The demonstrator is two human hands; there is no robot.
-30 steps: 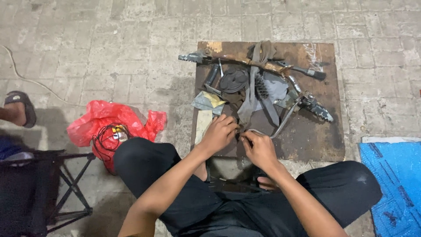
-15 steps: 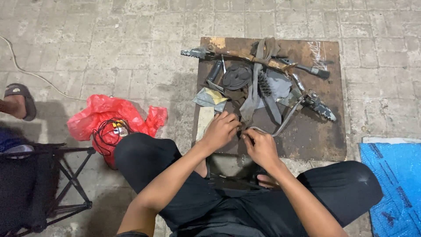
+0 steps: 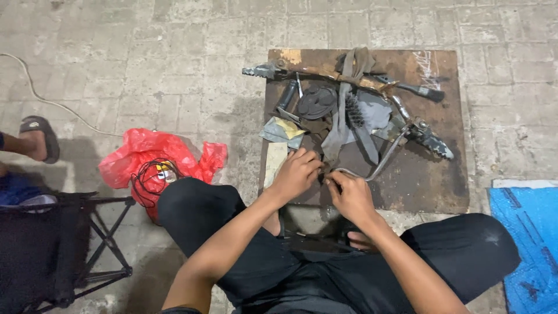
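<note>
I sit on a paved floor with a rusty brown metal plate (image 3: pixel 430 180) in front of me. My left hand (image 3: pixel 296 174) and my right hand (image 3: pixel 350 195) meet at the plate's near edge, fingers pinched on a small part at the end of a bent metal rod (image 3: pixel 386 157); the part itself is hidden by my fingers. The rod curves up to a footpeg (image 3: pixel 433 139) at the right. Behind lie a long bar with pegs at both ends (image 3: pixel 325 72), a black round part (image 3: pixel 317 102), a wire brush (image 3: pixel 353 110) and grey cloth strips (image 3: pixel 340 131).
A red plastic bag (image 3: pixel 151 157) with a coil of black wire lies to my left. A black folding stool (image 3: pixel 64 244) stands at lower left, another person's sandalled foot (image 3: pixel 38 139) beyond it. A blue tarp (image 3: pixel 526 238) lies at right. A white cord (image 3: pixel 52 102) crosses the pavement.
Both hands stay pinched together at the rod's end, with only slight finger movement. The view has shifted a little.
</note>
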